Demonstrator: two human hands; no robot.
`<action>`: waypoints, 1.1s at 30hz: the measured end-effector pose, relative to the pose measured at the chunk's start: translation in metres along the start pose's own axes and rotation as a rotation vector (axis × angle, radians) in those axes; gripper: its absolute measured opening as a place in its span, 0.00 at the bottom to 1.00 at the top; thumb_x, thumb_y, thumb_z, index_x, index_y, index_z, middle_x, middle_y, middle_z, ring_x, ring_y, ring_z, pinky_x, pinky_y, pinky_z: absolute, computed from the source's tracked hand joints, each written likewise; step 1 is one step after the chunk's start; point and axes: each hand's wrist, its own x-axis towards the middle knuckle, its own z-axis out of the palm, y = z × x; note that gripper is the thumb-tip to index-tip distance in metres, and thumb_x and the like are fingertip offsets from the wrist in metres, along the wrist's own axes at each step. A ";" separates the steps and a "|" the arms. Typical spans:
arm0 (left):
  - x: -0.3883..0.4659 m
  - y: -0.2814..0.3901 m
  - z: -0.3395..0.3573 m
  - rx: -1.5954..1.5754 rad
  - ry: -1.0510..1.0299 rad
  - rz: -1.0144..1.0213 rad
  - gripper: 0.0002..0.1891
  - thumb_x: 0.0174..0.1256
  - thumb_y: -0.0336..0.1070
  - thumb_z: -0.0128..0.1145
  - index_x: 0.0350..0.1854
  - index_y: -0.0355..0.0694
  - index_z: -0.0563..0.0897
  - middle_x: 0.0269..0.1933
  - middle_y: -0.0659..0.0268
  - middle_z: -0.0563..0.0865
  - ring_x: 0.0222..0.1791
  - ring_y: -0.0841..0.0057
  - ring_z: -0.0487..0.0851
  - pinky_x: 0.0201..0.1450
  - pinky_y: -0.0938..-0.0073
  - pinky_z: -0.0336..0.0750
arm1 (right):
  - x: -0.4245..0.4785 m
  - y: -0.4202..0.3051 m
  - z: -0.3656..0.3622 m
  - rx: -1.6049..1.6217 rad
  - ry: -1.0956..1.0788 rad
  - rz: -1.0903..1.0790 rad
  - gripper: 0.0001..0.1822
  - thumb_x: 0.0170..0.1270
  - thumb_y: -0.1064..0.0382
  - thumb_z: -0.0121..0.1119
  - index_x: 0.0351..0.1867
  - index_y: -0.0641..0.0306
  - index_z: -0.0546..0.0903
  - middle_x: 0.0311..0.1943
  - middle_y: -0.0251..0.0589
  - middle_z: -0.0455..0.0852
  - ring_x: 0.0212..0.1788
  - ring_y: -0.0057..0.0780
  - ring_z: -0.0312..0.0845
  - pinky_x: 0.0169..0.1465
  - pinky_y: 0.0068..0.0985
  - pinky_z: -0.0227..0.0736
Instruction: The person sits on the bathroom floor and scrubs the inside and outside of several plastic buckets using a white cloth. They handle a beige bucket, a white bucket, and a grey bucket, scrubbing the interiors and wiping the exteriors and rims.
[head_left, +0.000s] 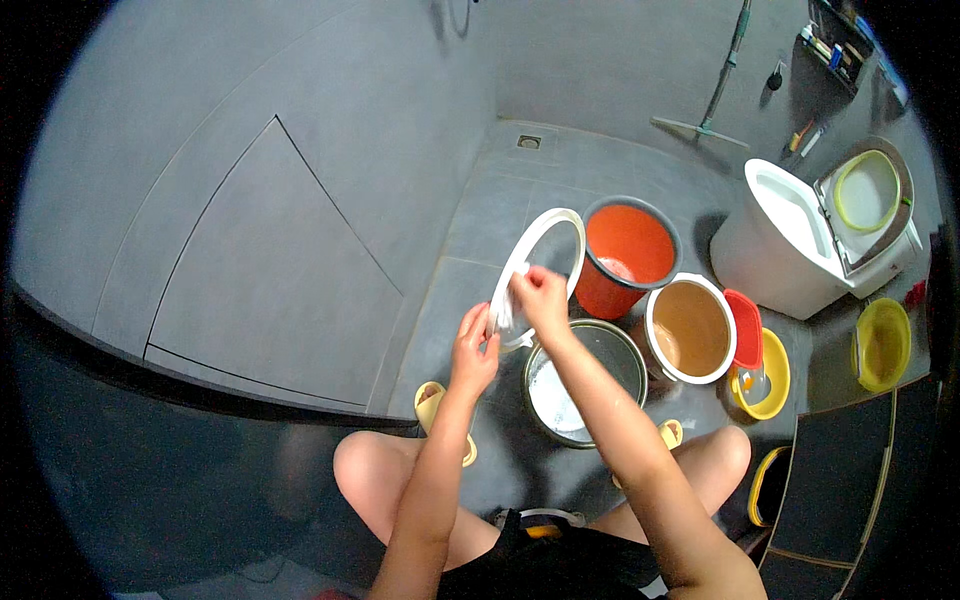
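Note:
My left hand (475, 355) grips the lower left rim of a round lid with a white rim and a clear middle (576, 225), tilted up on edge. Against the lid's inner face my right hand (541, 298) presses a small whitish cloth or pad (508, 309), partly hidden by the fingers. Below the lid, a round metal basin (642, 375) holds white foamy liquid. Behind it stands a red bucket with a grey rim (630, 244). To its right is a white-rimmed container with a brownish inside (694, 326).
A red lid (742, 328) and a yellow-rimmed container (780, 386) sit farther right. A white toilet (780, 247) has its lid raised. A squeegee (705, 129) leans on the back wall, near a floor drain (529, 142). Dark cabinets (832, 480) are at lower right.

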 end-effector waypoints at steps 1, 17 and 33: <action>-0.002 0.001 0.000 0.011 -0.014 -0.001 0.24 0.53 0.17 0.49 0.56 0.33 0.71 0.58 0.55 0.69 0.51 0.70 0.76 0.47 0.77 0.75 | 0.015 -0.005 -0.005 0.087 0.027 0.114 0.14 0.52 0.58 0.58 0.18 0.69 0.78 0.13 0.34 0.76 0.19 0.18 0.68 0.23 0.24 0.63; -0.003 -0.010 -0.010 -0.030 -0.004 -0.014 0.27 0.52 0.15 0.44 0.58 0.34 0.69 0.60 0.54 0.68 0.52 0.64 0.76 0.48 0.75 0.75 | -0.059 -0.002 0.015 0.036 -0.137 0.077 0.11 0.53 0.63 0.57 0.20 0.70 0.78 0.15 0.29 0.76 0.21 0.13 0.68 0.23 0.18 0.63; -0.007 -0.002 -0.003 0.150 0.093 -0.038 0.22 0.57 0.21 0.47 0.57 0.32 0.66 0.53 0.55 0.71 0.46 0.67 0.78 0.50 0.69 0.72 | 0.033 -0.026 -0.027 0.797 0.118 0.477 0.12 0.57 0.60 0.59 0.20 0.60 0.72 0.16 0.29 0.71 0.14 0.14 0.62 0.17 0.14 0.57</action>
